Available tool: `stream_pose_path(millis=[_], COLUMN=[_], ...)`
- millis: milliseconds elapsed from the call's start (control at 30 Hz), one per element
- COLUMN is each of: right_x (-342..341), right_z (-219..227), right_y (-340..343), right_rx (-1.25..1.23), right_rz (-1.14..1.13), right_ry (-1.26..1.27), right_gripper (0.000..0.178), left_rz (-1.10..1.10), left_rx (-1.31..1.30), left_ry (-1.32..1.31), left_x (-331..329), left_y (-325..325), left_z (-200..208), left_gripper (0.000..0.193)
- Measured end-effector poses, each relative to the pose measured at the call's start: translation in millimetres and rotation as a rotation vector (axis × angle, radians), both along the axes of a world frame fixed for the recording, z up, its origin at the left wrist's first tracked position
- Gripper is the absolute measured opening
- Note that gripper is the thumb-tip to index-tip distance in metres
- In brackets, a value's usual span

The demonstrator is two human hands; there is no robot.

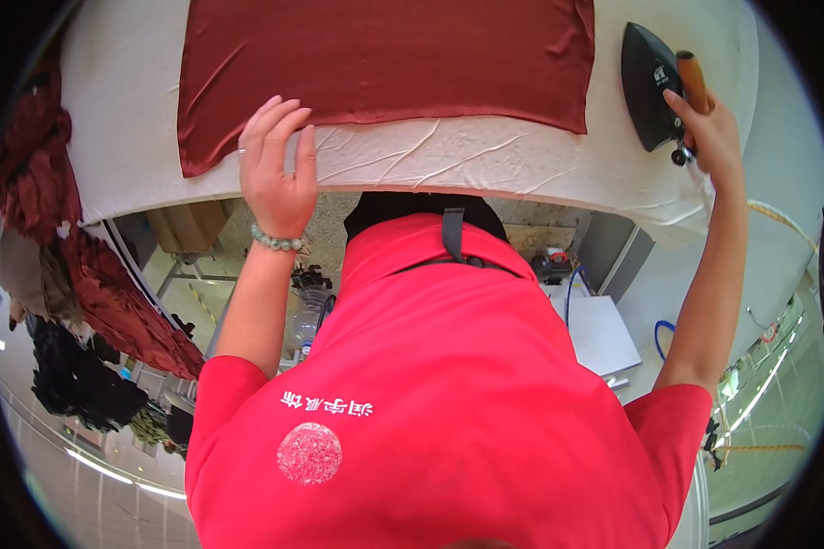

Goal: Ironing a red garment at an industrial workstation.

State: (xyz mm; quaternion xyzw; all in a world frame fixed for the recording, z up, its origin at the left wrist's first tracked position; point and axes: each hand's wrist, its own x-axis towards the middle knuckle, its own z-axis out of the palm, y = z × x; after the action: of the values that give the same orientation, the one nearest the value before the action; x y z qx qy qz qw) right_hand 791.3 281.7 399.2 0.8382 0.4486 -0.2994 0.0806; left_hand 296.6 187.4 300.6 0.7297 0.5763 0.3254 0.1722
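A dark red piece of cloth (pixel 384 64) lies spread on a pale padded ironing table (pixel 485 151), its near edge slightly wavy. My left hand (pixel 279 174) is over the cloth's near left corner, fingers stretched out and holding nothing; whether the fingertips touch the fabric I cannot tell. A bracelet of green beads circles that wrist. At the table's right side, my right hand (pixel 712 133) is closed round the wooden handle of a black iron (pixel 650 87). The iron sits to the right of the cloth, apart from it, its pointed tip facing away from me.
Crumpled dark red garments (pixel 119 293) hang at the left, with black clothes (pixel 82 380) below them. A pale yellowish hose (pixel 783 221) runs off to the right of the iron. Under the table stand a cardboard box (pixel 188 227) and a white box-shaped unit (pixel 600 334).
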Motion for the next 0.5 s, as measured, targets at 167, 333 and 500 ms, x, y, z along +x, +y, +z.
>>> stream_pose_path(millis=[167, 333, 500], right_x=[-102.8, -194.8, -211.4], right_z=[-3.8, -13.5, -17.3], right_y=[-49.3, -69.9, -80.3], right_rx=[0.524, 0.033, -0.033], right_rz=[0.504, 0.78, 0.826], right_ry=[0.02, 0.042, 0.02], right_gripper=[0.046, 0.046, 0.044], left_rz=[0.059, 0.135, 0.156], left_rx=[-0.007, 0.04, 0.06], left_ry=[-0.03, 0.107, 0.151], left_x=[50.2, 67.4, 61.9], left_y=[-7.4, -8.0, -12.2], left_z=[-20.9, -44.0, -53.3], left_gripper=[0.029, 0.039, 0.041])
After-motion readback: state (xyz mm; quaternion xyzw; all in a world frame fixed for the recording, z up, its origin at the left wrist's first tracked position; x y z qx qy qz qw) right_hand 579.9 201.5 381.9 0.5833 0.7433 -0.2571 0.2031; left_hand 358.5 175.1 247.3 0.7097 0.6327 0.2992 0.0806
